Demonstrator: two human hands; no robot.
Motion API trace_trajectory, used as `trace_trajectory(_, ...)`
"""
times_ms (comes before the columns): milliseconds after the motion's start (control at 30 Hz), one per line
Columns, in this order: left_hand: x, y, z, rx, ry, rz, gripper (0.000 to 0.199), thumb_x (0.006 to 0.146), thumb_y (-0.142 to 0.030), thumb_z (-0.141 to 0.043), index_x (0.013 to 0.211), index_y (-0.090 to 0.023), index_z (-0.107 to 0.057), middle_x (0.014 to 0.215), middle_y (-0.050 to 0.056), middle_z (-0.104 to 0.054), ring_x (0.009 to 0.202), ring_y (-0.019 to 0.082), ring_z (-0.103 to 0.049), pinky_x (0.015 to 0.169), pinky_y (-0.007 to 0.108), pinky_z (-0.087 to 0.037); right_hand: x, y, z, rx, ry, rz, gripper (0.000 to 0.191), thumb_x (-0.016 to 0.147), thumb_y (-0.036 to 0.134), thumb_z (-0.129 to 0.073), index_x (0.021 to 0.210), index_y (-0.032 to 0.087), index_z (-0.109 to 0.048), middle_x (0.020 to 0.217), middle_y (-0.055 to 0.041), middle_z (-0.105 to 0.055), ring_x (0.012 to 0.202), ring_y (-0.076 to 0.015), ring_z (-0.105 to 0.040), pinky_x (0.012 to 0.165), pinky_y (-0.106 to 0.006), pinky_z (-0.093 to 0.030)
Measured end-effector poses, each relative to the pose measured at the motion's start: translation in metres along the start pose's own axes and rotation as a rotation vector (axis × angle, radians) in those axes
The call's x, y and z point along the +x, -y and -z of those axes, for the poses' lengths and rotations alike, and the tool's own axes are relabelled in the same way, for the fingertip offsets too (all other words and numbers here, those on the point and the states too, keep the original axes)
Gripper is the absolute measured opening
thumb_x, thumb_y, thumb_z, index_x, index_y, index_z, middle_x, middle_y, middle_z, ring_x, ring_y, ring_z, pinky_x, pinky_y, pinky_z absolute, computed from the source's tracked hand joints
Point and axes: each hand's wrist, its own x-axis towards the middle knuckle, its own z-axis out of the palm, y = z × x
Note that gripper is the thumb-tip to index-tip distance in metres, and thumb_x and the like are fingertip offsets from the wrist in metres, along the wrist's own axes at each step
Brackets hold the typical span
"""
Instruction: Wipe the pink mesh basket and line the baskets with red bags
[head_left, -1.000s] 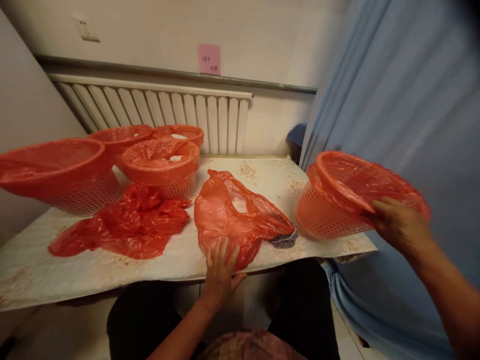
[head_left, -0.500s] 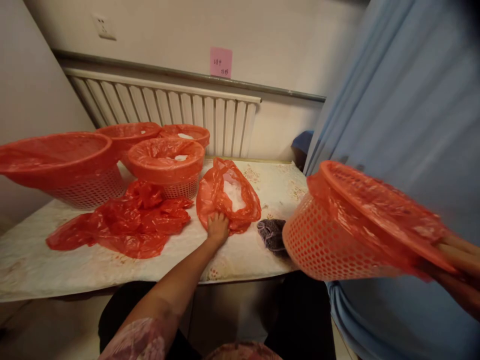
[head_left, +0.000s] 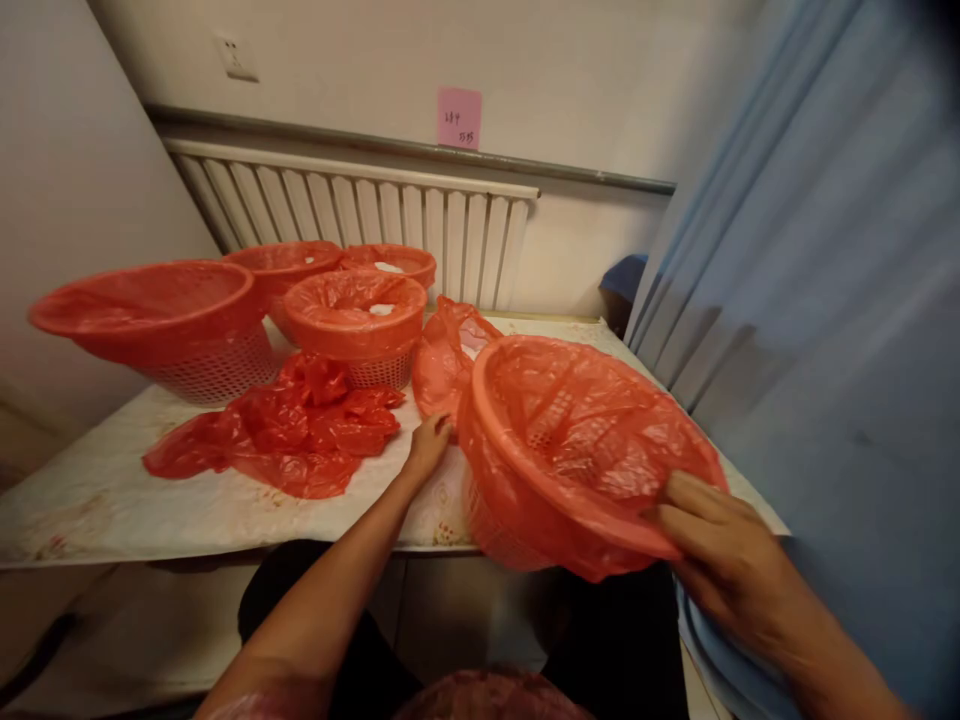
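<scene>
My right hand (head_left: 727, 545) grips the near right rim of a red mesh basket (head_left: 491, 440) lined with a red plastic bag. The basket is tilted toward me at the table's front edge, and its liner looks empty. My left hand (head_left: 430, 445) lies at the near edge of a loose red plastic bag (head_left: 442, 365), its fingers loosely bent and apart. Something white shows in that bag's mouth, and the basket hides its right part. A crumpled heap of red plastic (head_left: 292, 430) lies left of my left hand.
Several lined red baskets stand at the back left, among them a near one (head_left: 352, 330) and a wide one (head_left: 150, 320). Behind the table (head_left: 97, 500) is a radiator (head_left: 360, 215). A blue curtain (head_left: 810, 300) hangs on the right.
My right hand has brought the basket leftward from the right side, and it now covers part of the bag and the dark cloth's spot. The view has shifted slightly.
</scene>
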Motion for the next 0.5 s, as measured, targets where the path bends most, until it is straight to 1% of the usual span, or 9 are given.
trace_trajectory(67,-0.023,-0.006,0.018,-0.099,-0.054,0.040,0.030,0.086,-0.039,-0.050,0.091,-0.016,-0.068,0.089,0.007,-0.071,0.092,0.023,-0.064,0.082,0.036,-0.050,0.009,0.008,-0.023,0.022,0.049,0.021,0.024,0.091,0.013,-0.042,0.068,0.020,-0.042,0.068,-0.0013,-0.044,0.063,-0.0149,-0.041,0.058,-0.031,-0.026)
trace_trajectory(133,-0.044,-0.013,0.036,-0.166,-0.092,0.059,0.034,0.086,-0.045,-0.050,0.085,-0.015,-0.066,0.082,0.005,-0.071,0.081,0.021,-0.064,0.075,0.033,-0.051,0.019,0.016,-0.046,-0.003,0.060,0.039,0.027,0.092,0.010,-0.039,0.066,0.019,-0.041,0.069,-0.0017,-0.044,0.065,-0.0152,-0.039,0.059,-0.032,-0.023)
trace_trajectory(200,-0.061,-0.023,0.051,-0.309,-0.125,0.098,0.039,0.087,-0.050,-0.050,0.087,-0.015,-0.066,0.085,0.006,-0.071,0.081,0.020,-0.064,0.074,0.032,-0.052,0.028,0.024,-0.066,-0.068,0.061,0.063,0.028,0.093,0.011,-0.039,0.066,0.019,-0.044,0.069,-0.0023,-0.045,0.065,-0.0160,-0.037,0.060,-0.034,-0.020)
trace_trajectory(267,-0.075,-0.037,0.063,-0.544,-0.126,0.188,0.044,0.087,-0.056,-0.050,0.093,-0.014,-0.066,0.089,0.008,-0.072,0.087,0.021,-0.066,0.079,0.033,-0.053,0.036,0.033,-0.080,-0.142,0.066,0.084,0.027,0.093,0.013,-0.040,0.068,0.019,-0.048,0.070,-0.0029,-0.047,0.066,-0.0170,-0.036,0.060,-0.035,-0.019)
trace_trajectory(333,-0.086,-0.053,0.072,-0.779,-0.098,0.283,0.048,0.087,-0.058,-0.052,0.098,-0.014,-0.066,0.091,0.010,-0.073,0.094,0.023,-0.067,0.082,0.036,-0.054,0.042,0.041,-0.088,-0.191,0.077,0.088,0.024,0.092,0.012,-0.041,0.072,0.020,-0.051,0.072,-0.0033,-0.048,0.068,-0.0177,-0.036,0.061,-0.035,-0.020)
trace_trajectory(367,-0.091,-0.061,0.076,-0.857,-0.081,0.309,0.046,0.086,-0.057,-0.054,0.099,-0.014,-0.066,0.091,0.011,-0.073,0.095,0.024,-0.068,0.083,0.036,-0.054,0.044,0.044,-0.090,-0.204,0.079,0.088,0.023,0.092,0.012,-0.041,0.074,0.020,-0.053,0.072,-0.0034,-0.048,0.068,-0.0179,-0.036,0.061,-0.035,-0.020)
trace_trajectory(433,-0.101,-0.077,0.083,-0.956,-0.051,0.323,0.036,0.085,-0.047,-0.061,0.101,-0.014,-0.065,0.093,0.010,-0.074,0.096,0.024,-0.068,0.085,0.036,-0.056,0.046,0.049,-0.092,-0.222,0.072,0.093,0.022,0.092,0.014,-0.041,0.078,0.019,-0.056,0.073,-0.0035,-0.049,0.068,-0.0181,-0.037,0.062,-0.035,-0.021)
trace_trajectory(500,-0.112,-0.089,0.089,-1.011,0.010,0.330,0.027,0.081,-0.032,-0.067,0.101,-0.015,-0.065,0.095,0.009,-0.074,0.094,0.022,-0.069,0.084,0.034,-0.057,0.046,0.052,-0.092,-0.225,0.077,0.096,0.019,0.094,0.019,-0.042,0.085,0.019,-0.059,0.074,-0.0036,-0.051,0.070,-0.0185,-0.039,0.063,-0.034,-0.023)
